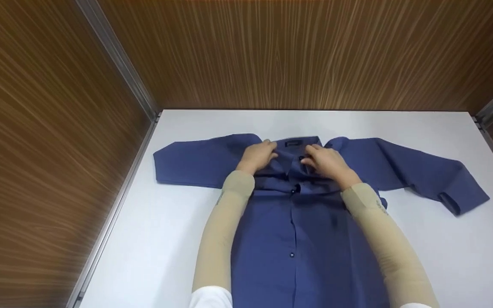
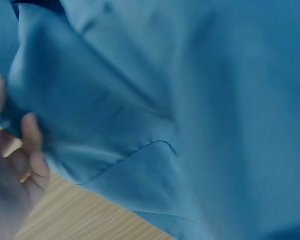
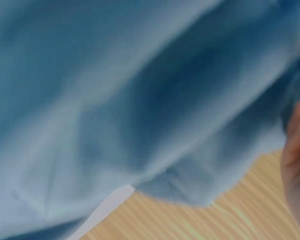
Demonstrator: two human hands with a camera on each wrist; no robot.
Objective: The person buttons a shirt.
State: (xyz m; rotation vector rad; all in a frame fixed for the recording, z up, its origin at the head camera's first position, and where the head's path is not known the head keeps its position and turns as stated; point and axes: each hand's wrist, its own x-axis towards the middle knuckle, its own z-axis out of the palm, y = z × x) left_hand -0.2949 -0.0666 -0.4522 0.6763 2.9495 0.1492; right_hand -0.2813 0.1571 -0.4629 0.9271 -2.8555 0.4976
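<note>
A dark blue button-up shirt [image 1: 263, 239] lies front side up, with its collar toward the back wall and its sleeves spread to both sides. My left hand [image 1: 258, 156] grips the left side of the collar opening. On the other side of the neck, the right hand [image 1: 325, 161] pinches the front edge near a top button. Cloth bunches into folds across the chest below both hands. Between them, a dark label [image 1: 293, 143] shows inside the collar. In the left wrist view, thumb and fingers [image 2: 32, 132] are bent at the cloth's edge. Blurred blue cloth fills most of the right wrist view.
The shirt is on a white table [image 1: 178, 239]. Wood-grain panels stand behind it [image 1: 272, 55] and at the left [image 1: 37, 149], joined by metal corner strips. The right sleeve [image 1: 435, 175] bends forward toward its cuff; the left sleeve [image 1: 195, 162] extends sideways.
</note>
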